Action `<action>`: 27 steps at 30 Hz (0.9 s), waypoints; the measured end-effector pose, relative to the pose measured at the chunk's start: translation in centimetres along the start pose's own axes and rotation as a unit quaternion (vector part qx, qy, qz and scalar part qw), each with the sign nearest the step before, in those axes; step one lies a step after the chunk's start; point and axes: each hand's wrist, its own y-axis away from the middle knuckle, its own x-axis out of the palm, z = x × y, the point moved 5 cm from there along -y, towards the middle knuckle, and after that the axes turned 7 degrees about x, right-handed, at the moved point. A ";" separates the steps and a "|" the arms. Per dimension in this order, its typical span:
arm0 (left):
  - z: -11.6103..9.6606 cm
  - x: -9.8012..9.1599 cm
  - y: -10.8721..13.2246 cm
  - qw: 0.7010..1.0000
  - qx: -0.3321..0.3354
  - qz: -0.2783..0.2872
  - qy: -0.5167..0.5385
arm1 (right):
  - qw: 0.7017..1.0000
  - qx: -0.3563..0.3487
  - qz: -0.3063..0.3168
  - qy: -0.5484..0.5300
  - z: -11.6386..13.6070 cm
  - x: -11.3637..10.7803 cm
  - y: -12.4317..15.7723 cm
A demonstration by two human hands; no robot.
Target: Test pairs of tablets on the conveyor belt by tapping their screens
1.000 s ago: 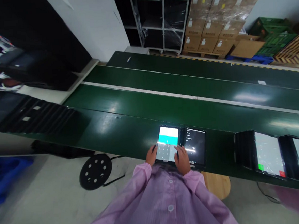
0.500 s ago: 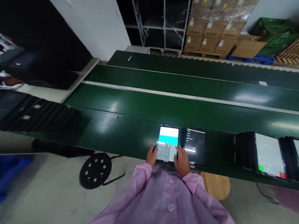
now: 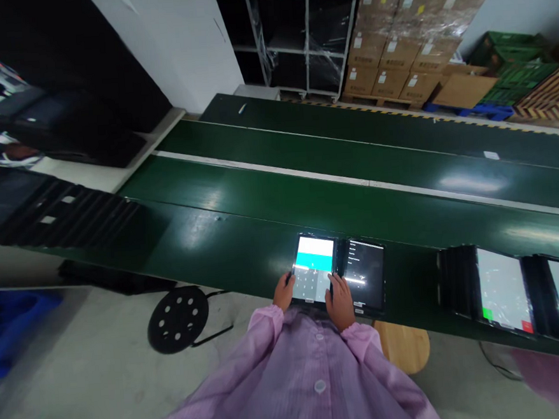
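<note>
Green bench [image 3: 224,239]: tablet [image 3: 314,262] between left grip [image 3: 283,291], right grip [image 3: 341,302].

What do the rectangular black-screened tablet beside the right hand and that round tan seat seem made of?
Rectangular black-screened tablet: probably glass or clear plastic front, glossy, given its bright streak. Round tan seat: likely wood, smooth, judging by colour; laminate possible.

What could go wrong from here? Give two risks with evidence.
The right hand lies over the right edge of the cyan-banded tablet, so an accidental tap on its screen seems possible. That tablet and the dark-screened tablet beside it lie close to the near edge of the green bench; a careless pull could slide one off.
</note>
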 end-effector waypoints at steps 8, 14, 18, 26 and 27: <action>-0.2 0.0 0.0 1.000 0.003 0.000 -0.004 | 1.000 -0.005 0.002 0.000 0.2 0.3 0.1; -0.2 0.0 0.1 1.000 -0.002 0.000 -0.010 | 1.000 0.004 -0.004 -0.006 0.0 0.1 0.1; -0.7 0.0 0.0 1.000 -0.001 0.005 -0.021 | 1.000 0.006 -0.006 -0.007 0.0 0.0 0.1; -2.7 0.2 -1.3 0.996 -0.010 0.007 -0.085 | 1.000 -0.004 -0.014 -0.009 0.0 0.1 0.2; -2.8 0.3 -1.5 0.995 -0.014 0.006 -0.095 | 1.000 -0.004 -0.014 -0.009 0.0 0.1 0.1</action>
